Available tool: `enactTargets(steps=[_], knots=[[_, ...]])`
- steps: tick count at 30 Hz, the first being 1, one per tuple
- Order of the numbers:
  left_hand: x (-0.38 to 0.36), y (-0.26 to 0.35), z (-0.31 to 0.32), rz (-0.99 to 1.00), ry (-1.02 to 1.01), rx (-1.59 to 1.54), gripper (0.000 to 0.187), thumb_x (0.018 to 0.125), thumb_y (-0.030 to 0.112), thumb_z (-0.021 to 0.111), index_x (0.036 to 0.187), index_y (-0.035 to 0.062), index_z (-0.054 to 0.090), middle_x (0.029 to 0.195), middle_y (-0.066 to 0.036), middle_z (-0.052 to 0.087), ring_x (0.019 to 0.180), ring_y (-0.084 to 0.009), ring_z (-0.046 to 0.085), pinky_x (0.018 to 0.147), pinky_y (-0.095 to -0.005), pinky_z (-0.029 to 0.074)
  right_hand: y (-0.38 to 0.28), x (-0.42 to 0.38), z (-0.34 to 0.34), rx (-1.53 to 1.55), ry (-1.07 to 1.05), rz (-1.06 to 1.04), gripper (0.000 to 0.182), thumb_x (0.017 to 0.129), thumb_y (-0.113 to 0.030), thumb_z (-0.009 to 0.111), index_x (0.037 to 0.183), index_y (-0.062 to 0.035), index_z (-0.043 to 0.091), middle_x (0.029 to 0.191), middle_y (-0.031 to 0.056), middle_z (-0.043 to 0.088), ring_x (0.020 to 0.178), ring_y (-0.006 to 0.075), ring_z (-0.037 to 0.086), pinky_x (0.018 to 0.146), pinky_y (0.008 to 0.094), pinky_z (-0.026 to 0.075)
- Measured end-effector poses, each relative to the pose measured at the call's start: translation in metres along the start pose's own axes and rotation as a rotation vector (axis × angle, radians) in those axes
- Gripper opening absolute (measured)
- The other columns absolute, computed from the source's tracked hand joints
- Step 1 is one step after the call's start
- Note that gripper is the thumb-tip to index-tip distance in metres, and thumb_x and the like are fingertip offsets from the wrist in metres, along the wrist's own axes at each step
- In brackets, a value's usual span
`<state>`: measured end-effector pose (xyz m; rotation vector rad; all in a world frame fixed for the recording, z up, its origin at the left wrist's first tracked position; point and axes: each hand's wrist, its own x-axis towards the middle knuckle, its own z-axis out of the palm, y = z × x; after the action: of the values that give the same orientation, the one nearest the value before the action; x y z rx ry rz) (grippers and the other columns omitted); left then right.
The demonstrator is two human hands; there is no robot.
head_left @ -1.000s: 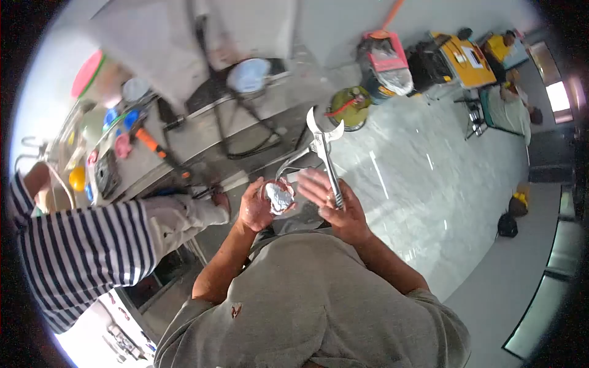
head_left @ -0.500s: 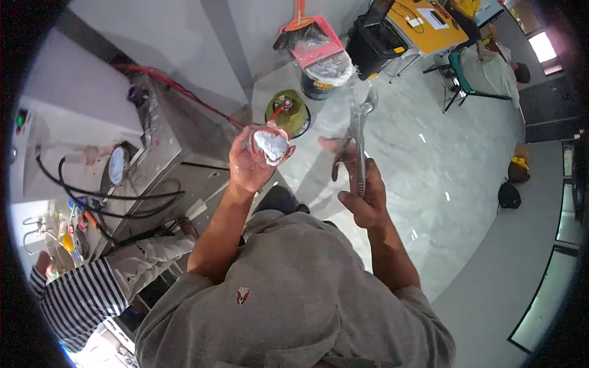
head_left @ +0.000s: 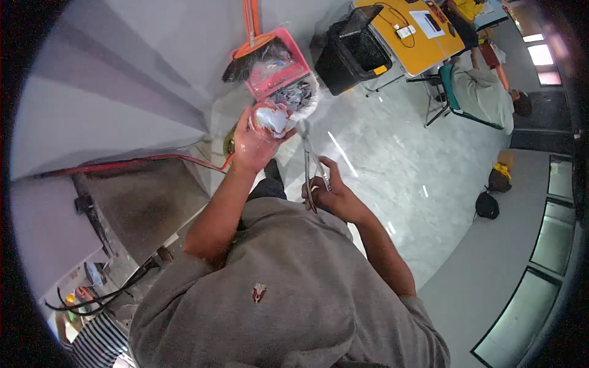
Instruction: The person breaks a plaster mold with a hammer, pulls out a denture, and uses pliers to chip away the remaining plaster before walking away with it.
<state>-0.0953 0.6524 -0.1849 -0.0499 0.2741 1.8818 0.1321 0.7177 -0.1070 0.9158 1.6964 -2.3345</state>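
My left hand (head_left: 257, 147) is wrapped from below around a white plaster-like lump (head_left: 270, 119) with a pinkish-red rim. I cannot make out exactly what the lump is. My right hand (head_left: 336, 199) grips the handles of a long metal pliers-like tool (head_left: 308, 162), whose head points away from me. That head is blurred and sits just right of the lump, apart from it. Beyond my left hand stands a bin with a white liner (head_left: 305, 104), holding grey and white waste.
A pink dustpan (head_left: 291, 49) and a broom (head_left: 257, 52) lean by the bin. Next to them are a black lidded bin (head_left: 346, 55) and a yellow table (head_left: 438, 49). A person (head_left: 481, 92) sits on a chair. A red hose (head_left: 135, 158) runs past the bench (head_left: 141, 199).
My view has swung left and moved nearer the bins. The pliers-like tool has come in towards my left hand, its handles now spread. The lump stays in my left hand.
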Motion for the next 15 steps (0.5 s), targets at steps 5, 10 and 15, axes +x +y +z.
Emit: enactTargets(steps=[5,10,15], knots=[[0.080,-0.009,-0.046,0.045,0.258,-0.080,0.039,0.095,0.045,0.039,0.108,0.0144,0.058,0.116,-0.011,0.057,0.117,-0.0312,0.051,0.098,-0.0512,0.038,0.018,0.088,-0.071,0.237,-0.100,0.241,0.050,0.081,-0.006,0.055,0.130,-0.0106,0.045,0.097,0.0042,0.057,0.083,0.0166,0.055,0.077,0.0311,0.045],[0.157,-0.040,-0.111,0.166,0.557,-0.078,0.039,0.088,0.046,0.049,0.105,0.0128,0.062,0.115,-0.013,0.060,0.113,-0.0336,0.054,0.094,-0.0572,0.041,0.031,0.174,-0.151,0.342,-0.299,0.467,0.053,0.076,-0.004,0.054,0.127,-0.0080,0.040,0.098,0.0071,0.053,0.092,0.0193,0.055,0.085,0.0347,0.045],[0.221,-0.068,-0.184,0.263,0.592,-0.094,0.037,0.084,0.039,0.046,0.101,0.0104,0.063,0.119,-0.010,0.059,0.108,-0.0327,0.056,0.093,-0.0553,0.042,0.037,0.243,-0.223,0.411,-0.416,0.736,0.070,0.081,-0.003,0.051,0.145,-0.0048,0.023,0.128,0.0169,0.053,0.115,0.0258,0.054,0.099,0.0397,0.041]])
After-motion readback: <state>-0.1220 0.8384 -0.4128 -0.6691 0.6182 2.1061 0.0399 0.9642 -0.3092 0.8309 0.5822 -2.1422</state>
